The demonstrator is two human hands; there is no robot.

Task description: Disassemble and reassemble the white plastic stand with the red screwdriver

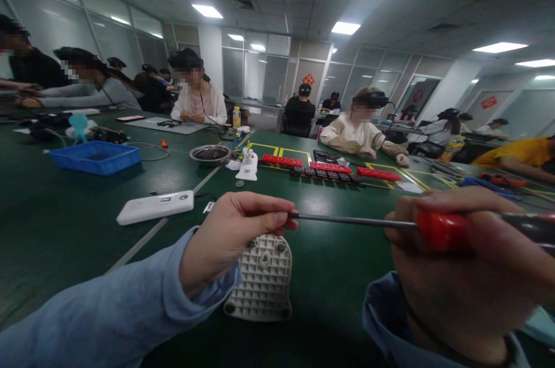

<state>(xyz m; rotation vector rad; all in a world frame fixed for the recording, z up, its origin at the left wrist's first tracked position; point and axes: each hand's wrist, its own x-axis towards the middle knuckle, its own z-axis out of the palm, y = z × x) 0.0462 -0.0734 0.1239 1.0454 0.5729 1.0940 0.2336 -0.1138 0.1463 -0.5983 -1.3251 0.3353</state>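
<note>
A screwdriver (355,220) with a red and black handle lies level across the view, held up over the table. My right hand (463,264) is wrapped round its handle. At the other end, my left hand (243,229) pinches the shaft's tip between thumb and fingers; whether a screw sits there is hidden by the fingertips. Below my left hand, a whitish plastic base plate (262,281) with a ribbed grid and round corner sockets lies on the green table (329,293). My left wrist covers part of its upper left side.
To the left are a white oblong device (155,207) and a blue tray (97,157). Farther off stand a metal bowl (210,154), a white plastic part (248,165) and red strips (330,167). Several people sit around the tables.
</note>
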